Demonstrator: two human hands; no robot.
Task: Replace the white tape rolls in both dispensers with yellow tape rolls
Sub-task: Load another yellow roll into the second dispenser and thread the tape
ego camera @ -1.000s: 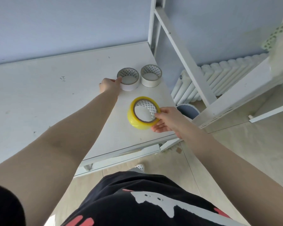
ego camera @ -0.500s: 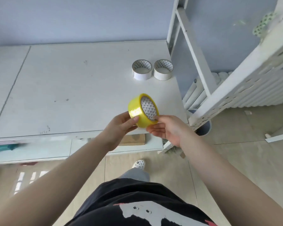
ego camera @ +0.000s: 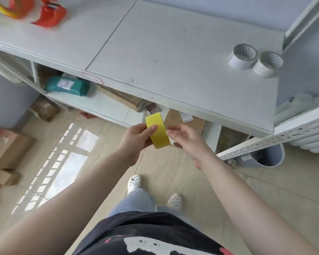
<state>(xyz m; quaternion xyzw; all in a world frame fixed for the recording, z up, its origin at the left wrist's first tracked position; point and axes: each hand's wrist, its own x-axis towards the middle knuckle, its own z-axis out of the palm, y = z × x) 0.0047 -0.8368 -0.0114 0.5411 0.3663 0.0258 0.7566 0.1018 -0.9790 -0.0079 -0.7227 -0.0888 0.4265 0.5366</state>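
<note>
Since half a second ago I have swung the view left, bringing the white table [ego camera: 182, 57] edge and an orange dispenser [ego camera: 49, 14] into sight. 2 white tape rolls [ego camera: 244, 57] lie out on the table, so removal looks done; loading remains. My left hand [ego camera: 136, 137] pinches the yellow tape roll [ego camera: 157, 132] below the table edge, band facing me, axis roughly left-right. My right hand [ego camera: 184, 138] touches it, fingers loosely curled.

At the upper left of the frame, an orange dispenser [ego camera: 50, 14] is blurred, and a yellow-taped one [ego camera: 6, 6] beside it is cut off by the edge.
</note>
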